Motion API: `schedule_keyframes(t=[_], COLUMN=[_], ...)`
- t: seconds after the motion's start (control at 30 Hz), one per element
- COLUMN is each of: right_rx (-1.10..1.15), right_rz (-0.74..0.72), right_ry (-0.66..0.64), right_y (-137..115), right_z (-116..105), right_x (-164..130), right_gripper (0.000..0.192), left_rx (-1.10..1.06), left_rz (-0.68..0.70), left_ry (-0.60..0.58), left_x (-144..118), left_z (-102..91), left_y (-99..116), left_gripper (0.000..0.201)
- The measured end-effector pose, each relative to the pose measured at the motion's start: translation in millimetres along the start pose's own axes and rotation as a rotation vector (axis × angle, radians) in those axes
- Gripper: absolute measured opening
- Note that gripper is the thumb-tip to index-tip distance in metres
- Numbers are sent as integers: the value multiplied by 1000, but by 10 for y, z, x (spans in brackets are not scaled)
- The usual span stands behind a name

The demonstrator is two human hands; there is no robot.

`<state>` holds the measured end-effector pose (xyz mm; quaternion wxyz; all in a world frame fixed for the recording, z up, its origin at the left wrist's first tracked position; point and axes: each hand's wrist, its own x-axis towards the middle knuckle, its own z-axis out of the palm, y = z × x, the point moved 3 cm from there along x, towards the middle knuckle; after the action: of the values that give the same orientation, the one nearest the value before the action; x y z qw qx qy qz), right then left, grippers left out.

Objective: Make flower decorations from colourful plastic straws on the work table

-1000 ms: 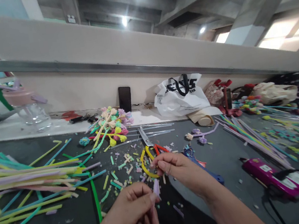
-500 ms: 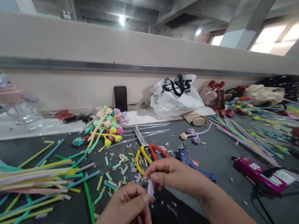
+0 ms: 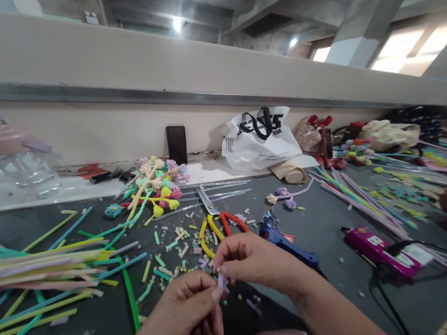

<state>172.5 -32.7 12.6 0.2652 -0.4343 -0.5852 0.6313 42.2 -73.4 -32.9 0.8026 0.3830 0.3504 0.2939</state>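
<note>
Well to the left of the scissors (image 3: 210, 206), a heap of coloured strips (image 3: 40, 270) is spread; strips could be dragged loose if the heap were brushed by a sleeve or wrist. On the near side of the scissors, slightly left, a small lilac piece (image 3: 222, 282) is clamped between thumb and forefinger of the left hand (image 3: 190, 306); the remaining fingers are curled and partly hidden. Directly nearer than the scissors, the far end of that piece is pinched by the right hand (image 3: 250, 259), thumb and fingertips together. It could be torn or creased by uneven pulling, or lost among the offcuts (image 3: 181, 235) beside the scissors if either pinch slipped. Whether the red handle is touched cannot be told; the scissors could be nudged by the knuckles. Right of the scissors, the blue glue gun (image 3: 288, 242) could be knocked by an outward swing.
</note>
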Motion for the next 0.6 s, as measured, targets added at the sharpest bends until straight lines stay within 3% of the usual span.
schedule_keyframes(t=[0.2,0.4,0.6], right_rx=[-9,65,108], right_rz=[-2,-109,-140], right_ry=[-1,17,-9], right_y=[-10,-21,44], right_z=[11,-110,-139], right_x=[1,8,52], right_gripper=[5,21,22], left_rx=[-5,-125,-190], left_rz=[3,27,19], left_ry=[-11,-70,-121], left_x=[-2,5,-40], left_z=[-1,7,55], left_y=[2,15,32], left_gripper=[24,18,19])
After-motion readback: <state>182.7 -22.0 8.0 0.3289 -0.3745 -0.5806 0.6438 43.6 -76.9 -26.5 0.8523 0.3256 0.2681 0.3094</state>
